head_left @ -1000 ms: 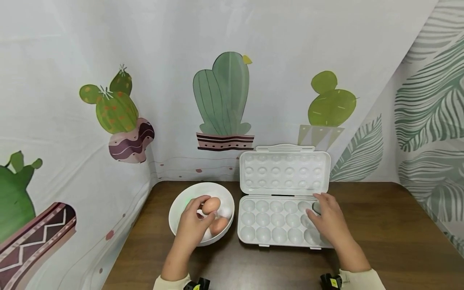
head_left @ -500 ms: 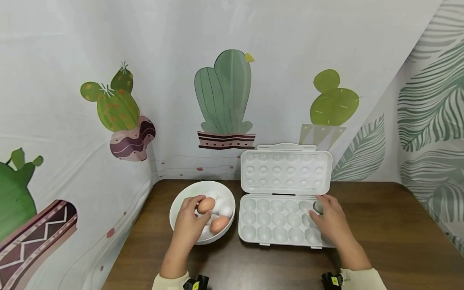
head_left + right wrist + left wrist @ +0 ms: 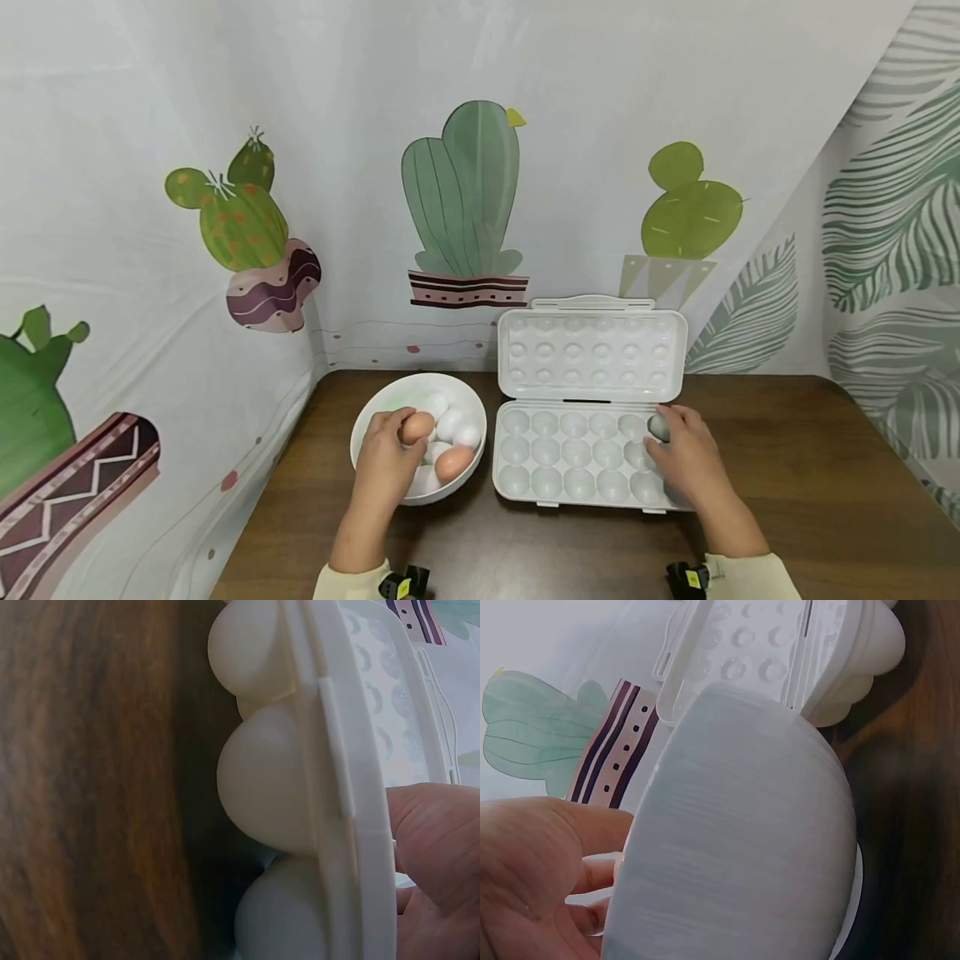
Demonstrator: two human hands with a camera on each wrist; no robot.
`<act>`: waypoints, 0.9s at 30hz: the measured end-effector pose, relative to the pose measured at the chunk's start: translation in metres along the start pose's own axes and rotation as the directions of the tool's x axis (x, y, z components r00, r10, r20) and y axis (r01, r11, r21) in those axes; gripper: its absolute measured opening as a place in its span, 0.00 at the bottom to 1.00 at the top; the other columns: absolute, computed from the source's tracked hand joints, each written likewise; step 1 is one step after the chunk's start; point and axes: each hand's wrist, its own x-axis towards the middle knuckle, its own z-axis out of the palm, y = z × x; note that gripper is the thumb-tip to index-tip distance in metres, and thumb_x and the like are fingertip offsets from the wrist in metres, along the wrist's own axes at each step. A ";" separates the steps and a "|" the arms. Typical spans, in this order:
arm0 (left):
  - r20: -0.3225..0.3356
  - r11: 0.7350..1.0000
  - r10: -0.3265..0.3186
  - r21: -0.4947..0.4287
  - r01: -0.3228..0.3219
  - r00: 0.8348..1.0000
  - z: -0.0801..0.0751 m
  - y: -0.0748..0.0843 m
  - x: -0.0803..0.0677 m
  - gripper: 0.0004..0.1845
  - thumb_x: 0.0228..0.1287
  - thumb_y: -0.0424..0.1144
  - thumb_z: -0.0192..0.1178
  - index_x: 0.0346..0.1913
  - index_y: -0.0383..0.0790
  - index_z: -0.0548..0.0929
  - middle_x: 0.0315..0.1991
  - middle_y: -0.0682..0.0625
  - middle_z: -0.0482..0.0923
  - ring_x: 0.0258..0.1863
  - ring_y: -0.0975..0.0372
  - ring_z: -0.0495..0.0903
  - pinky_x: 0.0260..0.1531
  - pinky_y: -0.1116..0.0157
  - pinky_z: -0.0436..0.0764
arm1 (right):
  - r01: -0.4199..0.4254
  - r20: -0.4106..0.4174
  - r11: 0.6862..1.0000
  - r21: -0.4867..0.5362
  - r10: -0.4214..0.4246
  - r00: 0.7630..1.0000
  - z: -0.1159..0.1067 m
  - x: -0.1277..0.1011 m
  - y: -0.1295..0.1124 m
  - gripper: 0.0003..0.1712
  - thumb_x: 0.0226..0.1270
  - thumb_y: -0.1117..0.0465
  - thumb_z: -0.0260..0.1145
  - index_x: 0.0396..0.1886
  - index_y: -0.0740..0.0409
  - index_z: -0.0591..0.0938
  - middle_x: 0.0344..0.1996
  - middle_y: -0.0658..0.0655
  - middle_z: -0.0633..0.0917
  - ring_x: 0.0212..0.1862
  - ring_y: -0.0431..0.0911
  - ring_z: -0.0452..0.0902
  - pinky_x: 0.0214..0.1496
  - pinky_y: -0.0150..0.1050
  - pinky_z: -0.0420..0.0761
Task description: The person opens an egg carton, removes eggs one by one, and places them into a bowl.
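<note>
Left hand (image 3: 386,462) fingers curled (gripping); right hand (image 3: 686,462) fingers pinching.

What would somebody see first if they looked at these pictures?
Probably the big white egg tray standing open on the brown table, its cups nearly all bare, with the right hand holding a grey egg at its far right corner. Just left of it sits a white bowl of white and brown eggs, where the left hand grips a brown egg. Behind hangs a cloth with green cactuses.
</note>
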 end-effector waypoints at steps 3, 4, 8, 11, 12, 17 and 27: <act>-0.024 1.000 0.015 0.014 -0.014 1.000 0.000 -0.004 0.001 0.27 0.58 0.35 0.69 0.62 0.33 0.79 0.56 0.37 0.75 0.61 0.43 0.76 0.63 0.48 0.74 | 0.035 -0.044 0.999 -0.011 -0.035 0.998 0.000 0.000 0.001 0.32 0.65 0.62 0.67 0.67 0.71 0.72 0.63 0.78 0.69 0.64 0.74 0.66 0.63 0.69 0.68; -0.032 1.000 0.020 0.018 -0.019 0.999 0.000 -0.004 0.000 0.27 0.58 0.34 0.69 0.62 0.33 0.80 0.56 0.36 0.76 0.60 0.43 0.76 0.62 0.47 0.74 | 0.043 -0.056 0.999 -0.014 -0.044 0.997 0.001 -0.001 0.002 0.32 0.64 0.63 0.67 0.66 0.71 0.73 0.62 0.78 0.70 0.63 0.75 0.66 0.62 0.69 0.68; -0.051 0.999 0.026 0.029 -0.024 0.998 0.000 -0.008 0.001 0.26 0.58 0.32 0.68 0.60 0.32 0.80 0.55 0.35 0.76 0.59 0.42 0.77 0.61 0.47 0.75 | 0.068 -0.095 0.998 -0.017 -0.069 0.993 0.001 -0.001 0.003 0.29 0.62 0.67 0.66 0.64 0.70 0.75 0.59 0.77 0.73 0.61 0.74 0.69 0.59 0.68 0.69; -0.059 0.999 0.019 0.034 -0.017 0.998 0.000 -0.010 0.001 0.25 0.58 0.32 0.68 0.60 0.31 0.80 0.54 0.35 0.76 0.58 0.42 0.77 0.62 0.47 0.74 | 0.077 -0.116 0.997 -0.015 -0.078 0.990 0.001 -0.001 0.004 0.27 0.62 0.69 0.64 0.62 0.68 0.77 0.57 0.76 0.75 0.59 0.73 0.70 0.57 0.67 0.69; -0.064 0.999 0.020 0.036 -0.017 0.998 0.000 -0.011 0.001 0.25 0.58 0.32 0.68 0.60 0.31 0.80 0.54 0.35 0.76 0.58 0.42 0.77 0.62 0.47 0.74 | 0.080 -0.120 0.997 -0.015 -0.081 0.990 0.001 0.000 0.004 0.26 0.62 0.69 0.64 0.62 0.68 0.77 0.57 0.76 0.75 0.59 0.72 0.71 0.57 0.67 0.69; -0.099 0.998 0.026 0.064 -0.020 0.995 0.002 -0.014 0.003 0.25 0.56 0.31 0.67 0.59 0.30 0.81 0.53 0.34 0.76 0.57 0.42 0.77 0.60 0.47 0.75 | 0.104 -0.168 0.994 -0.028 -0.107 0.980 0.002 0.002 0.007 0.24 0.61 0.72 0.63 0.59 0.67 0.80 0.54 0.74 0.77 0.56 0.71 0.73 0.53 0.66 0.70; -0.134 0.989 0.026 0.148 -0.006 0.991 0.006 -0.018 0.002 0.24 0.57 0.31 0.68 0.58 0.29 0.81 0.50 0.35 0.75 0.50 0.41 0.80 0.53 0.45 0.78 | 0.130 -0.242 0.990 -0.048 -0.138 0.960 0.007 0.002 0.010 0.22 0.57 0.73 0.65 0.54 0.65 0.82 0.49 0.73 0.78 0.51 0.70 0.74 0.49 0.65 0.70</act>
